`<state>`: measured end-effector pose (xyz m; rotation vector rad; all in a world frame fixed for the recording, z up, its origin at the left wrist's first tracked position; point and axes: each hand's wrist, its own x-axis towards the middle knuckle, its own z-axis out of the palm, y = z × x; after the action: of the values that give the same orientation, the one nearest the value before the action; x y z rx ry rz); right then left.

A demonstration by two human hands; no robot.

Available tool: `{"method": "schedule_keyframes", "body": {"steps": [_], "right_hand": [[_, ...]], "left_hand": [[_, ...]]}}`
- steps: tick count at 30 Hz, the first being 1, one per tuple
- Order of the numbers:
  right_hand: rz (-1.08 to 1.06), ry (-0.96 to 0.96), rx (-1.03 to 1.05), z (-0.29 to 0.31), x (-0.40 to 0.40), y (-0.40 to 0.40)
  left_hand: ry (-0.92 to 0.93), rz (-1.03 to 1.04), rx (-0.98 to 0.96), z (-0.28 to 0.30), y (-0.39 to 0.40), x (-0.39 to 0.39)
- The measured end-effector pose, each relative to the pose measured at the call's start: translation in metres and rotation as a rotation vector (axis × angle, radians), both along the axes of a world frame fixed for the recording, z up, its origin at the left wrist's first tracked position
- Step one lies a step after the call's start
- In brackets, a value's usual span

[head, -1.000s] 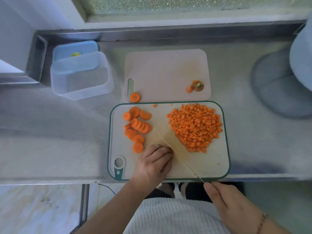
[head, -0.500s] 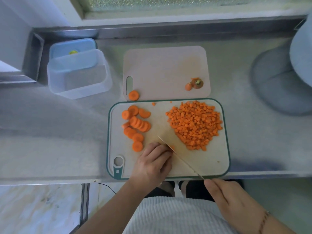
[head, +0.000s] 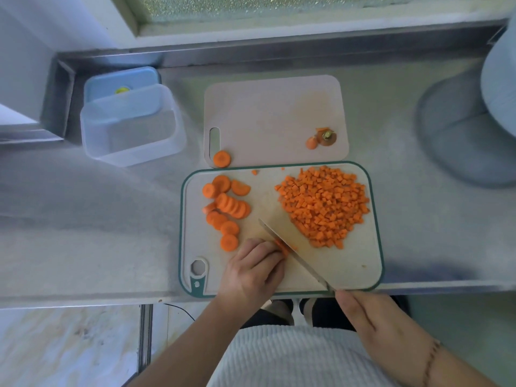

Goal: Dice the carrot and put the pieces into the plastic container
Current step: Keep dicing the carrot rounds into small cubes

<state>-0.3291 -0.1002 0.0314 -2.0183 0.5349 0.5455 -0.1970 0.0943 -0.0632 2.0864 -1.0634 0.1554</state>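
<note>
From the head camera, looking down, a green-rimmed cutting board (head: 360, 275) lies on the steel tabletop (head: 97, 233) at its near edge. The left hand (head: 251, 272) rests on the board with its fingers curled down over a small carrot piece (head: 281, 247), holding it against the surface. The right hand (head: 371, 322) sits just off the near edge of the board and grips the handle of a knife (head: 293, 254), whose thin blade runs diagonally up and to the left, touching the carrot piece right beside the left fingertips. A heap of diced carrot (head: 324, 208) covers the right half of the board, and a loose row of round carrot slices (head: 227, 208) lies along its left side (one more slice (head: 222, 159) sits on the corner of the second board). That second, pale pink cutting board (head: 268, 113) lies just beyond the first, touching its far edge, with the carrot top (head: 325, 136) near its right corner. The clear plastic container (head: 131, 127) stands well to the left of both boards, holding no carrot, with a blue lid (head: 120, 79) just behind it. A pale grey rounded object (head: 474, 135) stands at the right edge of the tabletop.
</note>
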Motion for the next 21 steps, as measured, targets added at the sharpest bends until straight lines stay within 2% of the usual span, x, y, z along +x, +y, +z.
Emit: {"method": "schedule_keyframes", "body": {"steps": [3,8,14,21], "right_hand": [[0.075,0.077,-0.092,0.0,-0.013,-0.002],[0.137,0.124,-0.077,-0.012,-0.007,-0.001],[0.134,0.053,-0.095,-0.013,0.006,0.008],[0.068,0.013,-0.008,0.001,0.013,-0.002]], "left_hand": [[-0.016,0.011,0.0,-0.001,-0.001,0.0],[-0.02,-0.001,0.007,0.0,-0.001,0.0],[-0.024,-0.005,0.01,0.002,-0.002,0.0],[-0.057,-0.006,0.048,0.003,0.001,-0.002]]}}
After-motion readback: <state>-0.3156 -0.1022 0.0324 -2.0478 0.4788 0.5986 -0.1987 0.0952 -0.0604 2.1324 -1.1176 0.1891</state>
